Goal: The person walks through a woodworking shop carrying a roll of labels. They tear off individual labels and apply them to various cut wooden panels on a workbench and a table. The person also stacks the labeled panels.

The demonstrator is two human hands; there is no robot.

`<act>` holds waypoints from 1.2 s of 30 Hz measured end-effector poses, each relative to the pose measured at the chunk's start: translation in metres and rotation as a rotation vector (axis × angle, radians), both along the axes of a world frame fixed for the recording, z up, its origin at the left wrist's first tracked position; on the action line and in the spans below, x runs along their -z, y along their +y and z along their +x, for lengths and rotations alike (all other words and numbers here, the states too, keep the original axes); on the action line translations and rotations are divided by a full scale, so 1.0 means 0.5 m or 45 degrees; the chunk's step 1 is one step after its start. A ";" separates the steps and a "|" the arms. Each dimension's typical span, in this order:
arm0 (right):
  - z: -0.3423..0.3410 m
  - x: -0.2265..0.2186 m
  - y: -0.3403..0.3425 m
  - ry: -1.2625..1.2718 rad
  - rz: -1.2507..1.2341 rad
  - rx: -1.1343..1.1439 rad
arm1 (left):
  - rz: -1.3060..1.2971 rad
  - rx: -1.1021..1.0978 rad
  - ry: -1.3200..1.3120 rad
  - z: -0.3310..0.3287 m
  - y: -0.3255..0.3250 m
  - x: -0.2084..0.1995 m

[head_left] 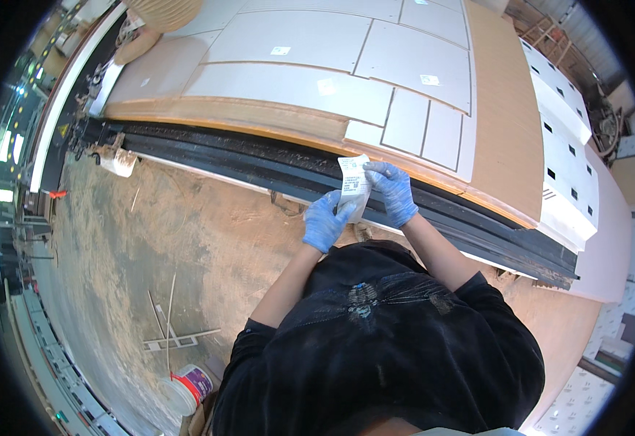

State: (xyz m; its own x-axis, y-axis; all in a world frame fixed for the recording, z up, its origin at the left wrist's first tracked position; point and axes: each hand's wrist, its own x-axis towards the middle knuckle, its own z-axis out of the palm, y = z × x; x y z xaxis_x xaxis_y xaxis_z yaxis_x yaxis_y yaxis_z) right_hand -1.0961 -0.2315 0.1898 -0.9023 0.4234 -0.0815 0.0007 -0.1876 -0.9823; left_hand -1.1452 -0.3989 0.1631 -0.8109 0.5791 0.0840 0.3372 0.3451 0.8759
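The gloved left hand's (327, 221) fingers close on the lower part of the white label strip (353, 176); the right hand's (392, 192) pinch its upper right edge, apparently keeping the printed face flat. The strip appears over dark rails (259, 154), before the grey panels' (310, 36) near edge. Floor (150, 232) at left allows elbow room.

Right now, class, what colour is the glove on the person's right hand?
The glove is light blue; the head view shows it best.
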 end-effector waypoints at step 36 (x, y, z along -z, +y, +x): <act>-0.072 -0.012 0.070 -0.151 0.084 -0.309 | 0.209 -0.238 -0.105 -0.059 0.097 -0.002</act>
State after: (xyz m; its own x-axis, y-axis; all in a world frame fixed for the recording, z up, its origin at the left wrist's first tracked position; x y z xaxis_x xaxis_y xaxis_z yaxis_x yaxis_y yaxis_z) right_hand -1.1324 -0.1962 0.1961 -0.9638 0.2038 -0.1719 0.1534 -0.1035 -0.9827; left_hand -1.1747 -0.3504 0.1641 -0.9106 0.4025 0.0934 0.2059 0.2460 0.9472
